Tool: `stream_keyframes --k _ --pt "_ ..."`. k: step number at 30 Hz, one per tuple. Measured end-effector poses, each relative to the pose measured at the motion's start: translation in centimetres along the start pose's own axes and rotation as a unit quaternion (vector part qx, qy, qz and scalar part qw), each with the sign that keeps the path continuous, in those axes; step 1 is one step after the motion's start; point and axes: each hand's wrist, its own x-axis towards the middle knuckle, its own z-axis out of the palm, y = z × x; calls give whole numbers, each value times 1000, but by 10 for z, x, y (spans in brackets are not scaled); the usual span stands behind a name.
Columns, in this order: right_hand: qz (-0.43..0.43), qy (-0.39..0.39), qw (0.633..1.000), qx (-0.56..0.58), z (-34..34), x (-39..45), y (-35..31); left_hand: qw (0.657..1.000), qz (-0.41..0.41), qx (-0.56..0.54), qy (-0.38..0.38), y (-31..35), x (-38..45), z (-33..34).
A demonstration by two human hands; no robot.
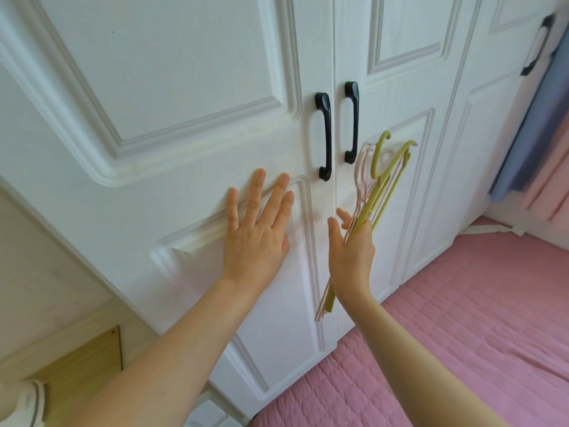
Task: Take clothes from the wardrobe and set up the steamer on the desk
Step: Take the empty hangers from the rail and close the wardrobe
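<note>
A white panelled wardrobe (pixel 172 87) fills the view with its two middle doors shut. Two black handles (pixel 324 135) (pixel 351 121) sit side by side at the seam. My left hand (pixel 257 229) lies flat with spread fingers on the left door, below its handle. My right hand (pixel 351 254) grips a bundle of empty hangers (pixel 374 195), green and pale pink ones, in front of the right door. Their hooks point up near the right handle. No clothes and no steamer are in view.
A bed with a pink quilted cover (pixel 462 334) reaches up to the wardrobe at the lower right. Blue and pink fabric (pixel 542 143) hangs at the far right, beside a third door with its own black handle (pixel 537 44). Wooden floor (pixel 80 362) shows at the lower left.
</note>
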Motion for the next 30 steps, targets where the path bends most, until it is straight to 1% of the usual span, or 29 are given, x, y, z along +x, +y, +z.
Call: stream_keyframes --k 3,5,6,8,10,13,16,18,23,24,27,30 --pt "-6 -13 1000 -12 -31 -19 -4 996 -18 -76 -45 11 -2 -25" --pt "-4 -32 999 -7 -52 -36 -6 982 -32 -171 -74 22 -7 -44" --pt "0 -42 999 4 -61 -44 -6 967 -39 -236 -89 29 -11 -54" --pt "12 -67 997 19 -80 -61 -6 916 -66 -381 -111 44 -21 -77" --pt "23 -94 995 25 -99 -79 -6 856 -108 -489 -127 62 -35 -101" --pt "28 -126 991 24 -126 -106 -5 771 -152 -599 -152 85 -56 -128" --pt "27 -160 987 -1 -149 -132 -1 692 -160 -682 -174 101 -77 -143" --pt "26 -183 983 -13 -162 -149 0 650 -175 -721 -166 108 -93 -151" --pt "36 -241 969 -36 -178 -186 2 587 -228 -762 -153 116 -137 -168" --pt "37 -253 966 -41 -180 -194 3 577 -239 -765 -153 116 -146 -171" --pt "53 -298 952 -53 -180 -220 9 575 -276 -756 -145 112 -173 -175" --pt "63 -347 934 -59 -173 -246 14 560 -311 -754 -145 103 -202 -177"
